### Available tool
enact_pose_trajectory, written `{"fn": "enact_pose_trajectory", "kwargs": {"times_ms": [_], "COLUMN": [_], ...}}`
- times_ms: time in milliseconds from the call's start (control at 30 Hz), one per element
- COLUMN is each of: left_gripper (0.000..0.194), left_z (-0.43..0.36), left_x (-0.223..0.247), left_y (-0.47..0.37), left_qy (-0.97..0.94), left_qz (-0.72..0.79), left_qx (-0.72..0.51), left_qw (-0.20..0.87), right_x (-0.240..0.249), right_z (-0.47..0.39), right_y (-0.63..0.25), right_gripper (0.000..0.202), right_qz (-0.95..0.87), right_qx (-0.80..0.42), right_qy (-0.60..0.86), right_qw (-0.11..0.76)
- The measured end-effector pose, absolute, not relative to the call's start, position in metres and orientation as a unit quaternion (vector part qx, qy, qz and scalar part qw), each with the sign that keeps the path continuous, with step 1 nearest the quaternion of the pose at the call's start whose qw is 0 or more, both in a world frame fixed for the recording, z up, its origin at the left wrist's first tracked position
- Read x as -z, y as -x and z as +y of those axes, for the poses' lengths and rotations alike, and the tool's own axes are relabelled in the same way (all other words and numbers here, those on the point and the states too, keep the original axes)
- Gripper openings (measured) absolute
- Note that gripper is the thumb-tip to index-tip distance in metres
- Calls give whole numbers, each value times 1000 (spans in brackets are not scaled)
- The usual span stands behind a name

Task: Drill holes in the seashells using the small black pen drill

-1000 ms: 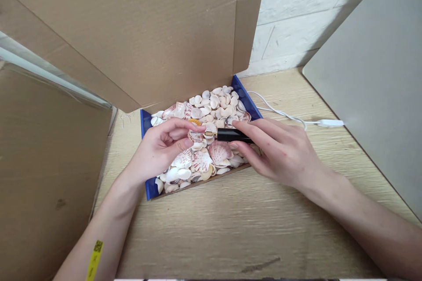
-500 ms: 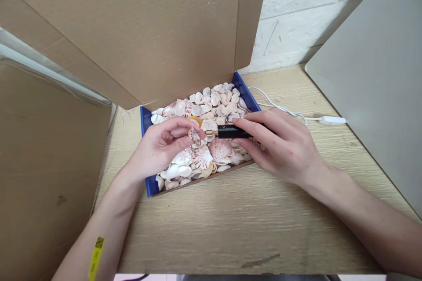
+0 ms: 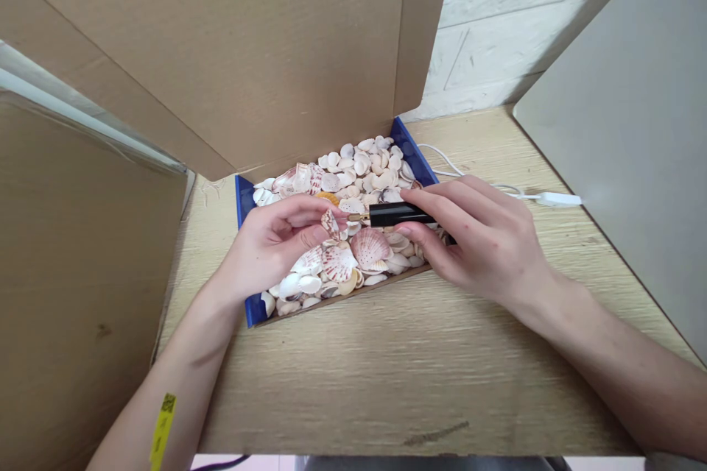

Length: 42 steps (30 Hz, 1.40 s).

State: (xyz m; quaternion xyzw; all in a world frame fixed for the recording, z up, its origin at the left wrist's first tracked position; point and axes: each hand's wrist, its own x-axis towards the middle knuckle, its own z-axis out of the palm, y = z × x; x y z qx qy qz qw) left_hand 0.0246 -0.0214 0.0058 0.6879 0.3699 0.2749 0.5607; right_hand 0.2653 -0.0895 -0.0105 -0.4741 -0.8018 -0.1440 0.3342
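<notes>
Between the thumb and fingers of my left hand (image 3: 281, 243) is a small brown-and-white shell (image 3: 330, 224), tilted up above the box. My right hand (image 3: 480, 235) grips a black cylindrical tool (image 3: 401, 214) with a brass-coloured collar, its thin tip pointing left at the shell. Whether the tip touches the shell is too small to tell. Under both hands lies a shallow box with blue ends (image 3: 414, 153), filled with pale seashells (image 3: 381, 169). A pinkish scallop shell (image 3: 370, 248) with small dark holes lies below the tool, and part of an orange shell (image 3: 327, 197) shows behind my left fingers.
A tall cardboard panel (image 3: 248, 37) stands behind the box, and another (image 3: 77, 250) stands at the left. A grey-white board (image 3: 624, 125) leans at the right. A white cable with an inline piece (image 3: 559, 199) runs over the wooden table (image 3: 353, 383) behind my right hand.
My right hand and the black tool have shifted slightly right and up. The held shell has moved a little right and is turned somewhat differently in my left fingers.
</notes>
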Motion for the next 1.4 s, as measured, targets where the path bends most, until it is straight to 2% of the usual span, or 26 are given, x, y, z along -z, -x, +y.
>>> {"fn": "enact_pose_trajectory", "kwargs": {"times_ms": [400, 833, 1100, 1400], "left_gripper": [18, 23, 24, 21], "left_z": [-22, -21, -19, -21], "left_x": [-9, -1, 1, -1], "left_y": [-29, -22, -21, -23], "left_qy": [-674, -717, -727, -722], "left_qz": [405, 398, 389, 394], "left_qx": [-307, -265, -278, -277], "left_qw": [535, 507, 492, 497], "right_x": [10, 8, 9, 7], "right_z": [-91, -91, -93, -90], "right_y": [-267, -267, -263, -268], "right_gripper": [31, 36, 23, 35], "right_qz": [-796, -809, -806, -811], "right_qx": [162, 170, 133, 189], "right_qy": [476, 468, 517, 446], "right_qw": [337, 312, 255, 327]}}
